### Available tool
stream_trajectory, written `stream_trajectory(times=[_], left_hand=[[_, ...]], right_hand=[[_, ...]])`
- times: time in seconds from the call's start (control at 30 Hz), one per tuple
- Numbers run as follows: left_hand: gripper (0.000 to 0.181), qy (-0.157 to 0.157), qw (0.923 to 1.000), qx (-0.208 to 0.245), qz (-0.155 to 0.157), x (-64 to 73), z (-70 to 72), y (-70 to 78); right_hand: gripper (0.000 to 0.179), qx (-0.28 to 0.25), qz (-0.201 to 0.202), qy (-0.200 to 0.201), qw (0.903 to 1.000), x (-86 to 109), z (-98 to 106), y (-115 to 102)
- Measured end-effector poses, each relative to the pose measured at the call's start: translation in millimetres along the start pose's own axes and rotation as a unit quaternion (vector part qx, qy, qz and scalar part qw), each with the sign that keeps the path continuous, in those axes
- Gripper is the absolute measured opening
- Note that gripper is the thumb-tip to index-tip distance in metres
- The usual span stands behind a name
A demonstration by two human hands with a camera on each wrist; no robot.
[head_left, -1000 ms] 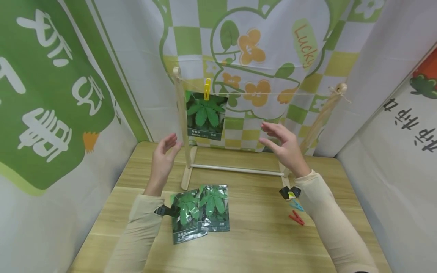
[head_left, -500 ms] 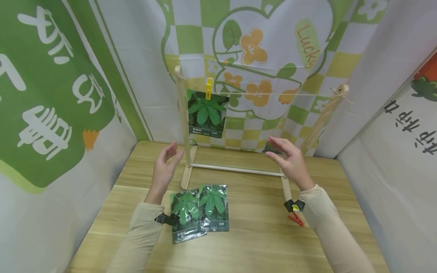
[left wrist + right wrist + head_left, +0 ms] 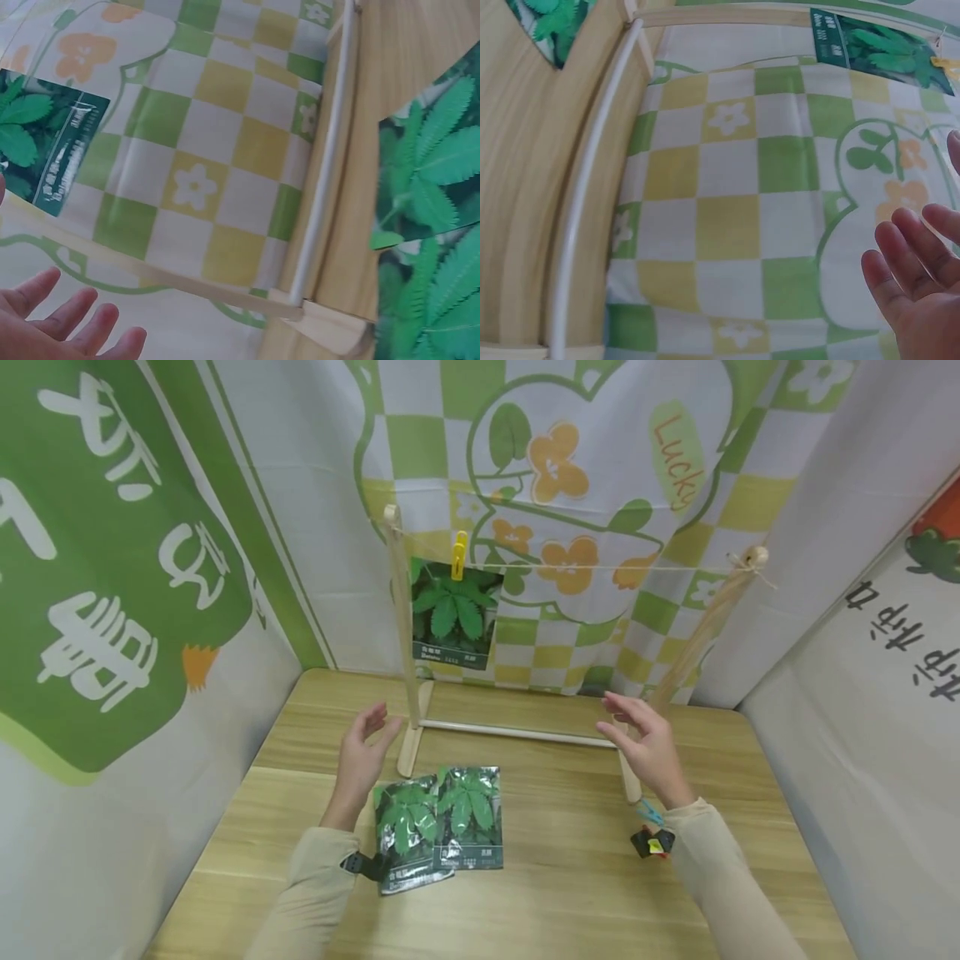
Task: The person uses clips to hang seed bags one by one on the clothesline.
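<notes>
A green seed packet (image 3: pixel 452 617) with a leaf picture hangs at the left end of a string (image 3: pixel 585 567), held by a yellow clothespin (image 3: pixel 459 557). The string spans a wooden frame (image 3: pixel 404 627). On the table in front lie two more leaf-printed packets, the right one (image 3: pixel 469 818) overlapping the left one (image 3: pixel 405 835). My left hand (image 3: pixel 362 758) is in the air beside the frame's left post, fingers relaxed and holding nothing. Near the right post, my right hand (image 3: pixel 647 745) is likewise raised, fingers loosely bent, with nothing in it.
A blue clothespin (image 3: pixel 649 812) lies by the right foot of the frame; a red one is mostly hidden behind the right wrist camera (image 3: pixel 652 842). A white crossbar (image 3: pixel 517 732) joins the frame's feet. Printed curtains (image 3: pixel 555 468) stand behind the wooden table (image 3: pixel 570 893).
Both hands have moved down and toward the body, the right one also slightly to the right. The hanging packet sways a little. The packets on the table have stayed put.
</notes>
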State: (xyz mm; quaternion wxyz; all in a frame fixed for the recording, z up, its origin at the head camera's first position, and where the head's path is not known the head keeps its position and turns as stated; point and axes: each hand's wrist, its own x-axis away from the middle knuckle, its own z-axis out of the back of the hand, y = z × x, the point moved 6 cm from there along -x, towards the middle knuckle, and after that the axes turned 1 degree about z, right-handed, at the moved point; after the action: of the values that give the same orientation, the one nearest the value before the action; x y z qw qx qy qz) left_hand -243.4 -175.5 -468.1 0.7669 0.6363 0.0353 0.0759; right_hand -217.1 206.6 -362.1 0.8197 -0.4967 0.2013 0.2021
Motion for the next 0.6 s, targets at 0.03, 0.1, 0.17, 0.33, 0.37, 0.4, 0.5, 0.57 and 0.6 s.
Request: stream_trajectory(times=[0.03,0.1,0.17,0.33,0.37,0.4,0.5,0.57,0.6], left_hand=[[0.064,0.002,1.0,-0.004,0.004,0.5,-0.2,-3.4],[0.064,0.004,0.9999,-0.011,0.013,1.5,-0.8,-9.3],[0.063,0.005,0.9997,-0.015,0.019,2.4,-1.3,-13.7],[0.065,0.01,0.9994,-0.012,0.031,5.1,-1.0,-21.9],[0.066,0.01,0.9993,-0.013,0.034,5.8,-1.0,-23.9],[0.066,0.012,0.9992,-0.013,0.037,6.5,-1.0,-25.8],[0.063,0.016,0.9987,-0.016,0.045,8.4,-1.3,-31.9],[0.063,0.015,0.9983,-0.022,0.051,9.3,-2.3,-36.0],[0.063,0.015,0.9981,-0.025,0.055,9.7,-2.8,-38.1]], right_hand=[[0.04,-0.001,-0.004,0.005,1.0,3.4,0.2,6.3],[0.041,-0.003,-0.011,0.012,0.9999,9.8,0.7,13.9],[0.043,-0.008,-0.034,0.014,0.9993,16.4,1.1,29.1],[0.045,-0.006,-0.065,0.011,0.9978,28.0,3.1,39.5],[0.044,-0.004,-0.063,0.011,0.9979,29.4,3.5,35.9],[0.043,0.001,-0.058,0.011,0.9982,31.0,3.9,32.7],[0.041,0.01,-0.061,0.006,0.9981,36.9,4.7,31.8],[0.042,0.011,-0.069,0.003,0.9975,41.3,5.4,34.9],[0.042,0.013,-0.073,0.001,0.9972,43.6,5.8,37.2]])
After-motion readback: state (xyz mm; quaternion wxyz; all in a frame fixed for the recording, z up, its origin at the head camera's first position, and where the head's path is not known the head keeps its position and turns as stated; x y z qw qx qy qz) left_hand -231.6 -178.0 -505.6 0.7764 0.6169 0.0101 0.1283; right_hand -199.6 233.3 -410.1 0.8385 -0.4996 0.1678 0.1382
